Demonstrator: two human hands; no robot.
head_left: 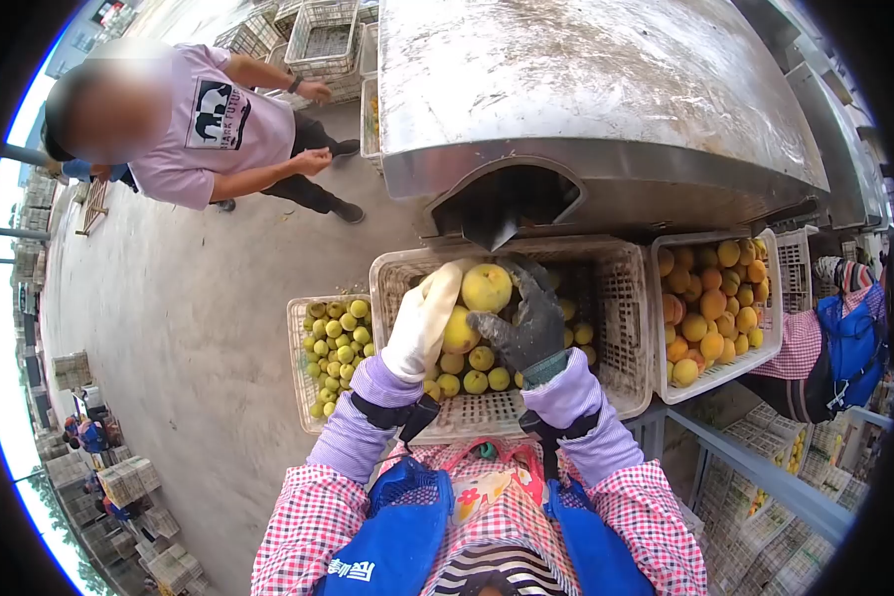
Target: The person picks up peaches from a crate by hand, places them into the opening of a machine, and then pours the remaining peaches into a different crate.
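Both arms reach out from the body at 6 o'clock towards 12 o'clock. The left forearm [363, 432], in a lilac sleeve cover strapped in black at the wrist, slants towards 1 o'clock. The left hand [422, 326], in a white glove, has its back to the camera with straight, close-set fingers [445, 288]. The right forearm [591, 427] slants towards 11 o'clock. The right hand [526, 328], in a dark grey glove, is cupped, its thumb [489, 323] pointing to 9 o'clock. The hands sit close together.

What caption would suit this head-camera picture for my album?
A white-gloved left hand and dark-gloved right hand hold yellow fruit over a white crate below a metal chute.
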